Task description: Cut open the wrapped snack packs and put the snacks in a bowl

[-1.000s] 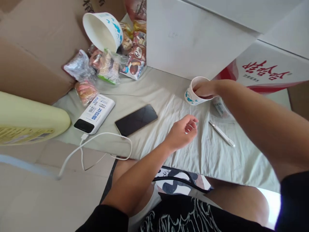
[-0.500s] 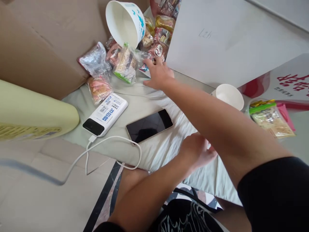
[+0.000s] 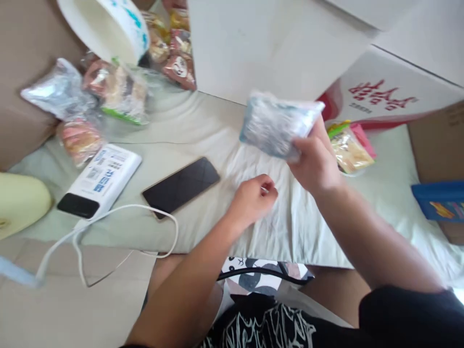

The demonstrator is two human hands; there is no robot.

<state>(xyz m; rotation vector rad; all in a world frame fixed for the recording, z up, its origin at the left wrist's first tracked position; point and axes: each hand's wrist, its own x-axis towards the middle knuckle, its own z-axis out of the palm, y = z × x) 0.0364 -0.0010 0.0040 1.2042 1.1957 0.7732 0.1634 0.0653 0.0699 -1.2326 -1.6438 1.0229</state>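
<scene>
Above the middle of the pale cloth (image 3: 203, 130), the right hand (image 3: 314, 166) holds a silvery snack packet (image 3: 277, 124) clear of the surface. The fingers are closed on the packet's lower right corner, and the rest of the packet extends up and to the left of the grip, toward the white box wall (image 3: 253, 48). The packet is motion-blurred, so its print is not legible.

Below and left of the packet, the left hand (image 3: 253, 199) rests on the cloth with its fingers curled loosely inward. Whether it holds anything cannot be told.

Toward the right edge of the cloth, a bowl of snacks (image 3: 350, 150) sits just behind the right hand and is partly covered by it. At the far left corner, a heap of wrapped snacks (image 3: 108, 92) lies under a tilted paper bowl (image 3: 105, 26). A dark phone (image 3: 181, 185) and a white power bank (image 3: 98, 179) with its cable (image 3: 108, 217) lie near the front left edge.

Compared with the frame half a second earlier, the right hand is no longer stretched across to the snack heap at the far left corner. It is now back over the middle of the cloth with the packet in its grip. The left hand remains on the cloth in nearly the same place, and the phone and power bank lie as before.
</scene>
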